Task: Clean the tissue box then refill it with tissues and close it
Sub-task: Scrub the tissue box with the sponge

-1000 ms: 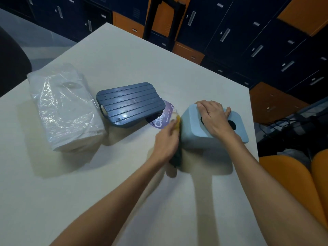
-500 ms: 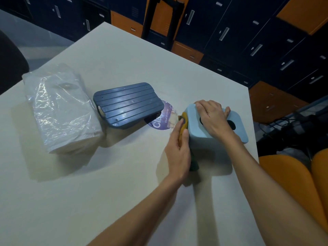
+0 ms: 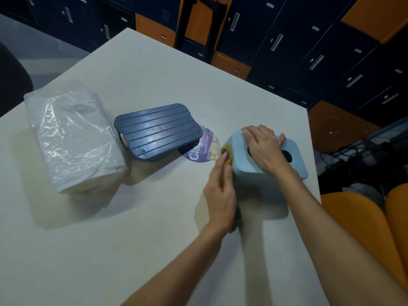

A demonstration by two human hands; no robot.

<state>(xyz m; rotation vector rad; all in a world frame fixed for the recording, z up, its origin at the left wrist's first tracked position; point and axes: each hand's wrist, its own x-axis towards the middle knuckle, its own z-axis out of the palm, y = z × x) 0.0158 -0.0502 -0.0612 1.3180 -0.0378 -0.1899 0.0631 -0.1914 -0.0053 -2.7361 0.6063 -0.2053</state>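
Note:
A light blue tissue box (image 3: 249,182) stands on the white table (image 3: 132,239), its top with a dark oval slot. My right hand (image 3: 263,146) lies on the box top, fingers curled over its far left edge, holding it down. My left hand (image 3: 220,191) presses a yellow and dark green sponge (image 3: 228,156) flat against the box's left side. The dark blue ribbed lid (image 3: 157,132) lies apart on the table to the left. A pack of white tissues in clear plastic (image 3: 72,140) lies further left.
A round purple wipes pack (image 3: 199,151) with a white wipe sticking out lies between the lid and the box. Dark blue and orange lockers line the back. The table's right edge runs just past the box; an orange seat (image 3: 357,228) is beyond it.
My left hand with the sponge has slid from the box's near left corner up along its left side. My right hand has stayed on the box top.

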